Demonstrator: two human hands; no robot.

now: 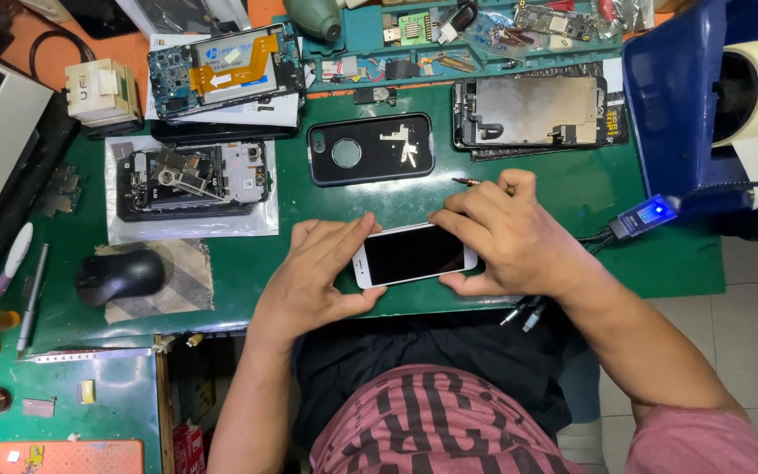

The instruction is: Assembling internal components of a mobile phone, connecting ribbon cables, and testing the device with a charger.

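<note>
Head view: green tabletop point(625, 263) cluttered with opened phones, grey tiled floor at right. Left hand point(313, 276) and right hand point(506, 237) grip white smartphone point(414, 254) at near edge, fingers wrapped around ends; right also pinches a screwdriver point(469, 183).

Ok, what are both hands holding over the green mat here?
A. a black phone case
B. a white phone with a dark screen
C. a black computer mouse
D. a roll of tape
B: the left hand and right hand grip the white phone at either end, screen up.
</note>
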